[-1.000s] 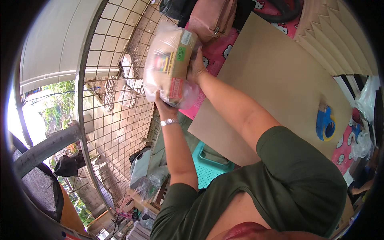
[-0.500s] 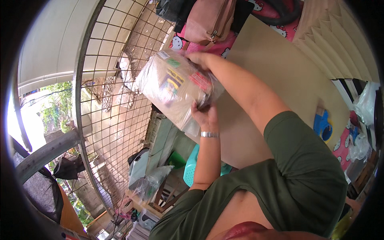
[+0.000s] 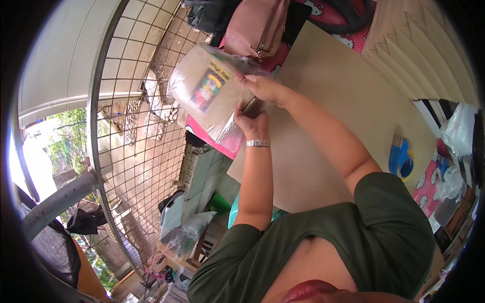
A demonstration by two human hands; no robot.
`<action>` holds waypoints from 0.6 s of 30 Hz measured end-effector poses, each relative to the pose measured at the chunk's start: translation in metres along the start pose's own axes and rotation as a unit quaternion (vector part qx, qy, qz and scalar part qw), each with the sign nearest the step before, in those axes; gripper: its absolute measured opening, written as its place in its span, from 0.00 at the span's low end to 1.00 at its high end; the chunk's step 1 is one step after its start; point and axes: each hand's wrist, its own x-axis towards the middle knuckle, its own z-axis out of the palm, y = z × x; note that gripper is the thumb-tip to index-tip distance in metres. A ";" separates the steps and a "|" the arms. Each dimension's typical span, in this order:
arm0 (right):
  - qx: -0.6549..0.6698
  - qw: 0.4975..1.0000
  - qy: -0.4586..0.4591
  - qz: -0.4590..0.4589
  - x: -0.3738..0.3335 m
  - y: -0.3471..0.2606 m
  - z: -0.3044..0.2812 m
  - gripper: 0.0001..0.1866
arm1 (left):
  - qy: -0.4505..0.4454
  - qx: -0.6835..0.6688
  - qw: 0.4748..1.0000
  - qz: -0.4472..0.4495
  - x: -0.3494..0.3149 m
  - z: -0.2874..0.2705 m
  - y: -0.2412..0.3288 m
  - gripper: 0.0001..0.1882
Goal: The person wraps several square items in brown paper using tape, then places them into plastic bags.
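**Both hands on a wrapped box**

Holding a flat brown box (image 3: 207, 96) up in the air, over the left edge of a big tan board (image 3: 343, 111). Wrapped in a clear plastic bag, shiny and crinkled. Black and yellow picture on the top side. Tilted, one corner pointing up toward the pink bag (image 3: 255, 25).

Right hand (image 3: 260, 86) gripping the box at its right edge, fingers curled over the top of the plastic. Left hand (image 3: 252, 123) just under it, closed on the lower right corner, thumb side up. Hands close to each other, nearly touching. Silver watch band (image 3: 257, 143) on the left wrist. Both arms reaching up from a dark green shirt (image 3: 353, 242) at the bottom.

Behind the box, a wire grid fence (image 3: 136, 126) curving up the left side. Past the wire, a dirt wall, green leaves and bright light. Pink cloth with little cartoon faces (image 3: 227, 139) peeking out under the box and the board.

Off to the right on the board, a blue tape holder (image 3: 401, 160), well away from the hands. Folded brown cardboard sheets (image 3: 419, 50) stacked at the top right. Clear plastic bags (image 3: 457, 131) at the far right edge. Down low on the left, a green bucket thing (image 3: 220, 204) and more plastic wrap, too blurry to tell more
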 end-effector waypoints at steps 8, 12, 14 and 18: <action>0.235 0.947 -0.186 0.112 0.068 0.020 0.012 0.33 | -0.032 0.044 0.999 0.001 0.005 -0.003 0.018 0.28; 0.160 0.949 -0.145 0.232 0.089 0.001 -0.021 0.26 | -0.063 -0.018 0.997 0.028 0.034 0.020 -0.010 0.27; 0.039 0.990 -0.025 0.136 0.099 0.019 -0.029 0.30 | -0.041 -0.024 0.998 -0.039 0.045 0.038 -0.028 0.24; -0.112 0.980 0.095 -0.131 0.013 0.004 -0.025 0.23 | -0.003 -0.122 0.993 -0.007 0.056 0.057 -0.018 0.25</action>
